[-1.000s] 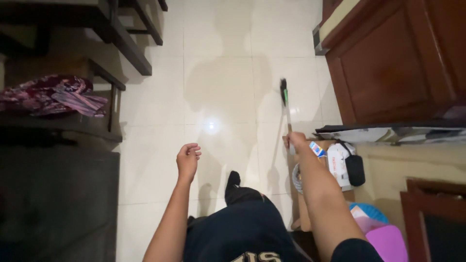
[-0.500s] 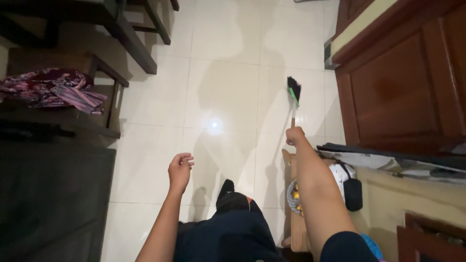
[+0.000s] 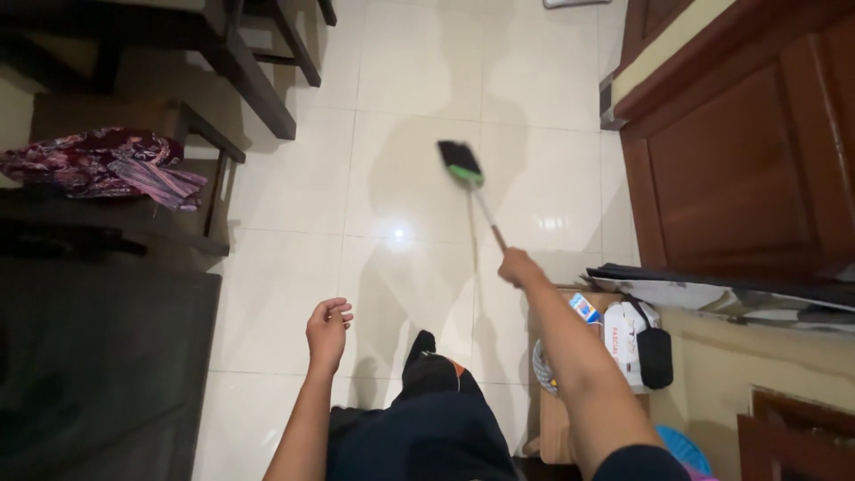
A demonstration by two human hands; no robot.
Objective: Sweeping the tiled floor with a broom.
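My right hand grips the handle of a broom with a black and green head that reaches out over the white tiled floor. The broom head points up and to the left of the hand. My left hand hangs free over the floor, its fingers loosely curled and holding nothing. Below both arms I see my dark trousers and a foot.
A dark wooden bench with a patterned purple cloth stands at the left. A brown wooden cabinet fills the upper right. A small wooden stool at lower right carries a white pouch and small packets.
The broom head has swung from right to left across the floor, my right hand tilting the handle leftwards. My left hand has dropped slightly lower.
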